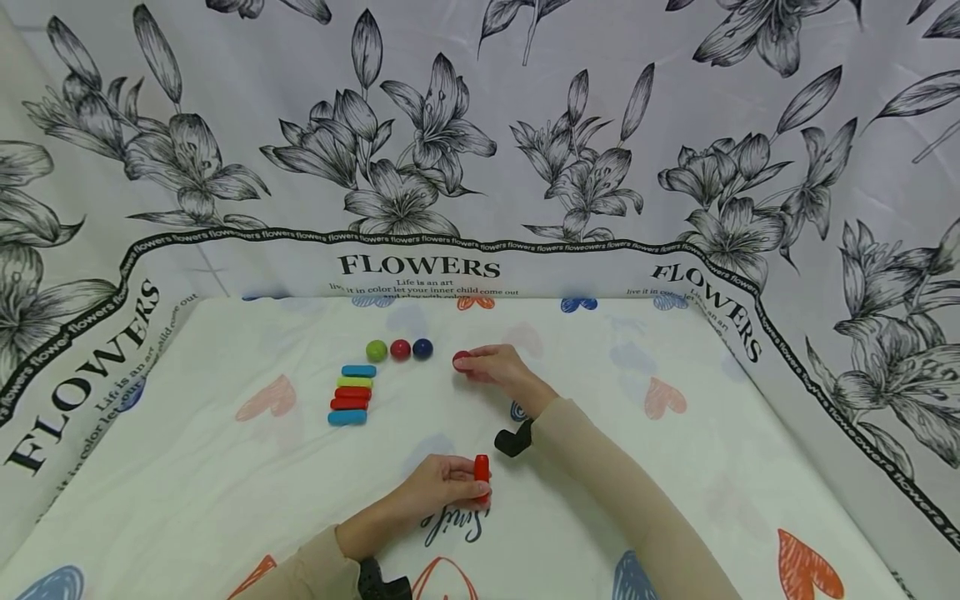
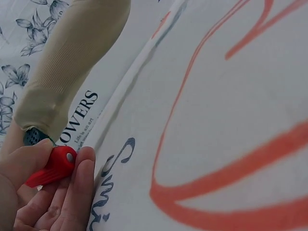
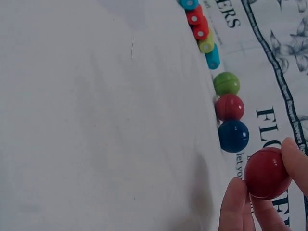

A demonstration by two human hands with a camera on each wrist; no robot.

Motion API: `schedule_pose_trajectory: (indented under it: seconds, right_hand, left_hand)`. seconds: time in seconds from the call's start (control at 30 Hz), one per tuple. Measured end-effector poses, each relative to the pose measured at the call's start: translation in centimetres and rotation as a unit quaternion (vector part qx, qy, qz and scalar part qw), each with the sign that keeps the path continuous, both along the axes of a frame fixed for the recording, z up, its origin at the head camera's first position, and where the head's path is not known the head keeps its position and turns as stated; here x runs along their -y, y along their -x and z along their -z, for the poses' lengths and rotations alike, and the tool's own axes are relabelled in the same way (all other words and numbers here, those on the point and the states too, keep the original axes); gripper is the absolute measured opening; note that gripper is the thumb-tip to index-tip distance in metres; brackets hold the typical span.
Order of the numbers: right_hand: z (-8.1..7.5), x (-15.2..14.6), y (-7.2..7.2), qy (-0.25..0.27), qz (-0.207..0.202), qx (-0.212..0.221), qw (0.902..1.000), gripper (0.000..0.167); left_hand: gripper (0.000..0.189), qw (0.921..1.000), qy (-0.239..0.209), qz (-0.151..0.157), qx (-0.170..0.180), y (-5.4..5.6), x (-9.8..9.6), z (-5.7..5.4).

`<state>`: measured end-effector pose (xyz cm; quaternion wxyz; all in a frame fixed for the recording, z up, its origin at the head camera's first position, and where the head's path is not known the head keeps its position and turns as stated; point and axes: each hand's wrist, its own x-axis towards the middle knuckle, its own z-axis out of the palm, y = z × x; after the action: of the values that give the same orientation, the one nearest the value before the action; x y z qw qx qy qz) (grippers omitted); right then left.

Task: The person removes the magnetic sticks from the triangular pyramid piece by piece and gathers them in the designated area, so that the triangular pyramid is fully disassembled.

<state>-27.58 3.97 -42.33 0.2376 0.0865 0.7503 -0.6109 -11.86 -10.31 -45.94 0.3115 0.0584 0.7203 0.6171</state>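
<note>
My left hand pinches a red magnetic rod between thumb and fingers, upright above the cloth near the front middle. In the left wrist view a small metal dot shows on the end of that rod. Farther back, my right hand holds a red ball by thumb and fingertips. To its left sit a dark blue ball, another red ball and a green ball in a row. The two held pieces are apart.
Several rods lie stacked side by side left of centre: a blue rod, a yellow-green rod, red rods and a nearer blue rod. A white heart-patterned cloth covers the table. Flower-print curtain encloses the back and sides.
</note>
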Motion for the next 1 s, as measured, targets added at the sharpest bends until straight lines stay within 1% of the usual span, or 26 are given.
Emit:
schedule_pose_trajectory:
  seconds: [0.2,0.33,0.53,0.73,1.0]
  right_hand:
    - [0.7,0.5,0.8,-0.025,0.003,-0.039,0.9989,0.047]
    - [1.0,0.7,1.3,-0.026,0.007,-0.043,0.9987,0.048]
    - [1.1,1.1,1.7,-0.031,0.017,-0.05,0.9981,0.049]
    - [1.2,1.7,2.2,-0.044,0.029,-0.066,0.9964,0.043]
    - [1.6,2.3,2.5,-0.093,0.01,-0.12,0.9884,0.042]
  left_hand:
    - [0.047,0.9997,0.022,-0.003,-0.013,-0.1,0.0,-0.1]
    - [0.048,0.9997,0.02,-0.001,-0.015,-0.1,0.1,-0.1]
    - [0.05,0.9995,0.029,-0.001,-0.011,0.0,0.1,0.0]
    - [0.049,0.9999,0.013,0.001,-0.001,0.0,0.2,-0.2]
    - [0.049,0.9998,0.02,0.0,-0.005,0.1,0.1,0.0]
